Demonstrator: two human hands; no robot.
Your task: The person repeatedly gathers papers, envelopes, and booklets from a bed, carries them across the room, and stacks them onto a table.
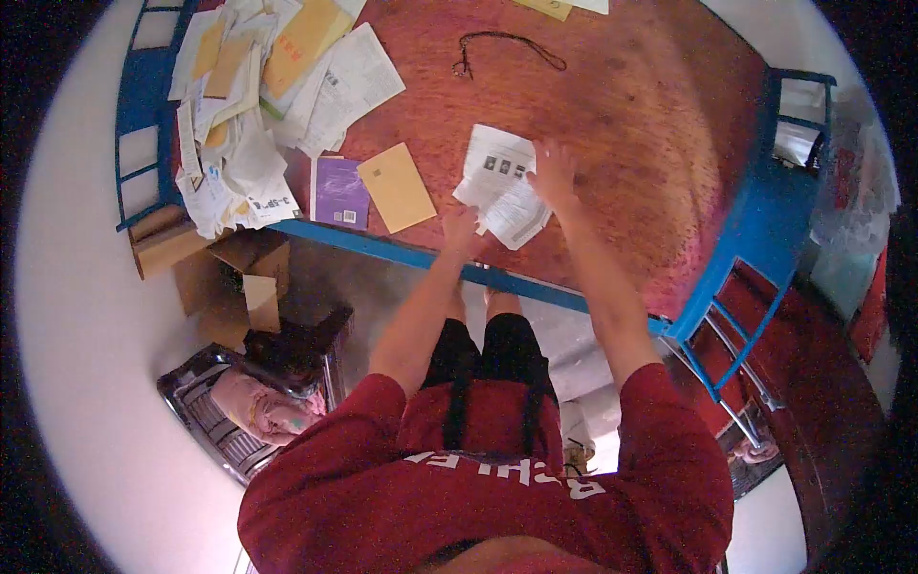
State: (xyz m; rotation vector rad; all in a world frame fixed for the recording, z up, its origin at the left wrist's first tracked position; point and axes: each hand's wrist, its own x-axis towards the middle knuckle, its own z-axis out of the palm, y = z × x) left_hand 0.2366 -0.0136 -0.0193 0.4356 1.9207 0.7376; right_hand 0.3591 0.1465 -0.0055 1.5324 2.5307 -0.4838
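Observation:
White printed papers lie near the front edge of the reddish wooden table, with small dark pictures on the upper sheet. A folded lower part with dense print overlaps them. My left hand is at their lower left corner, its fingers small and unclear. At their right edge is my right hand, fingers spread and slightly blurred, touching the paper. To the left lie a tan envelope and a purple booklet with a white label.
A heap of papers and envelopes covers the table's left side. A black cord lies farther back. Blue metal rails edge the table. Cardboard boxes and a dark chair stand below left.

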